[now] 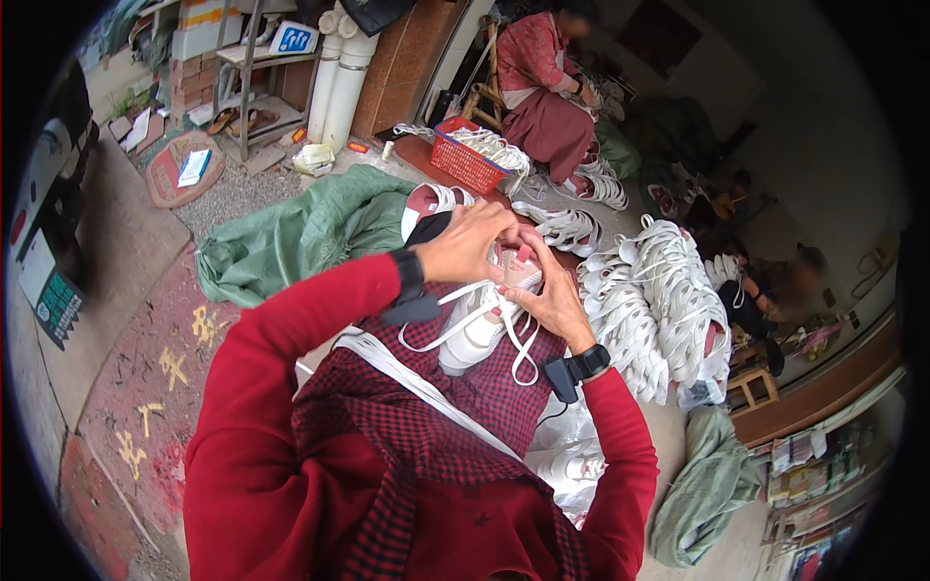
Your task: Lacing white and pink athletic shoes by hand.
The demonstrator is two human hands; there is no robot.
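While left hand (pixel 463 244) and right hand (pixel 560 295), half-curled, grip white shoe (pixel 471 344) | checked apron (pixel 484 397) lies beneath | floor (pixel 661 436): green sack (pixel 300 225), red basket (pixel 467 168)

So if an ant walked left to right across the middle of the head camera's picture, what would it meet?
Teal-and-white sign → upper green sack → left hand → right hand → big heap of white shoes.

Looks like a shoe workshop. Has piles of white shoes (pixel 678 302) at three o'clock and a sitting worker (pixel 531 60) near one.
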